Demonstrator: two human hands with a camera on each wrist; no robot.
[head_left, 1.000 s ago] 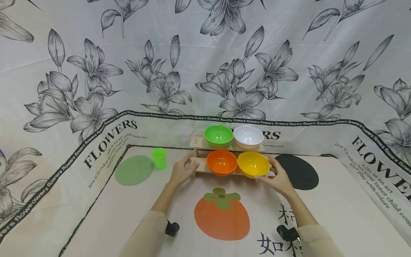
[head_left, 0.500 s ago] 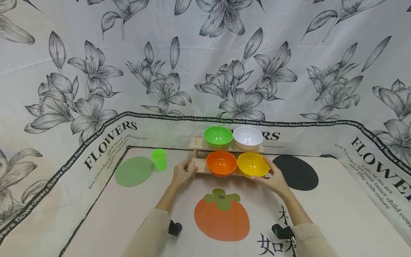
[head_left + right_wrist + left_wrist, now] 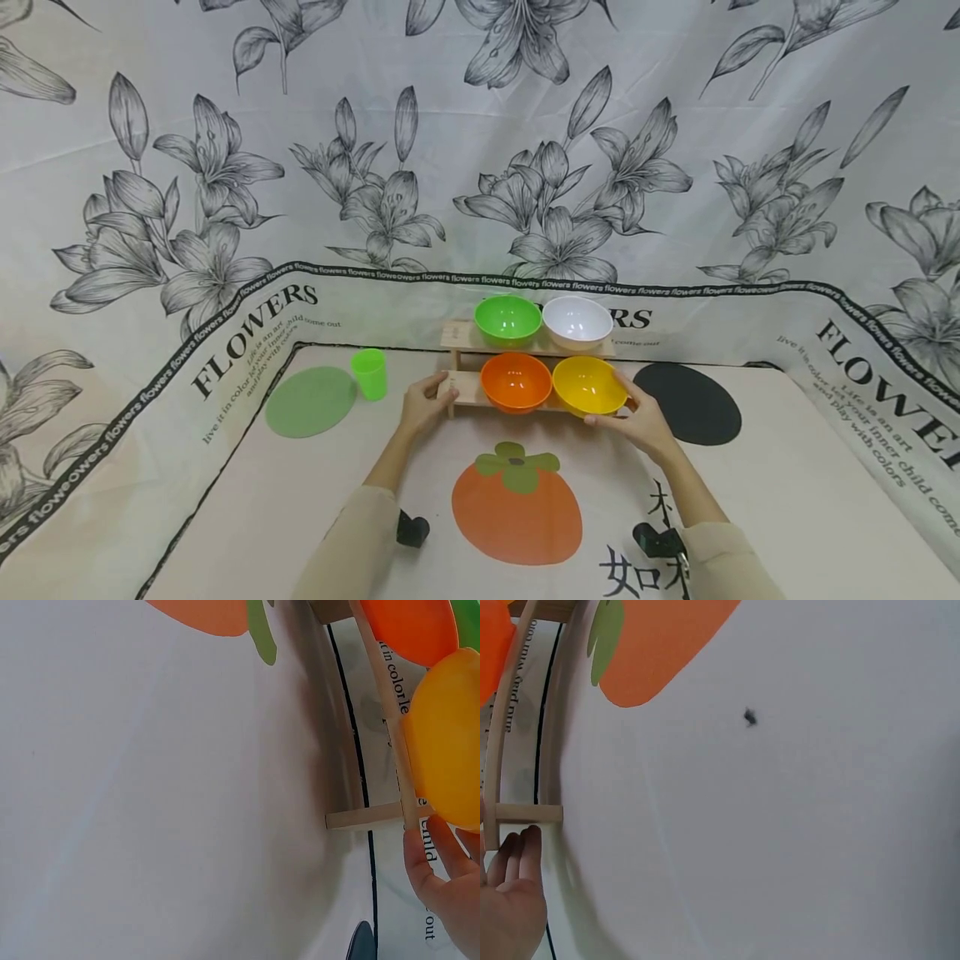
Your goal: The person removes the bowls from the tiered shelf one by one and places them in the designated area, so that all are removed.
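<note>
A two-tier wooden rack point(image 3: 467, 388) stands at the back of the table. On its lower tier sit an orange bowl point(image 3: 516, 383) and a yellow bowl point(image 3: 589, 387); the upper tier carries a green bowl point(image 3: 507, 322) and a white bowl point(image 3: 577, 323). My left hand point(image 3: 424, 405) grips the lower tier's left end, thumb on the front side and fingers by the leg. At the opposite end, my right hand point(image 3: 643, 420) holds the tier close beside the yellow bowl, with its thumb at the front edge point(image 3: 405, 780). Part of the right fingers is hidden behind that bowl.
A bright green cup point(image 3: 370, 374) stands left of the rack, beside a green oval point(image 3: 311, 402). A dark oval point(image 3: 688, 403) lies to the right. The tablecloth has a persimmon print point(image 3: 516, 517) in front, and a flowered curtain point(image 3: 360, 208) rises behind.
Both hands have closed in on the rack's lower tier, the right one shifting left and the left one curling round its end. Rack and bowls look unmoved.
</note>
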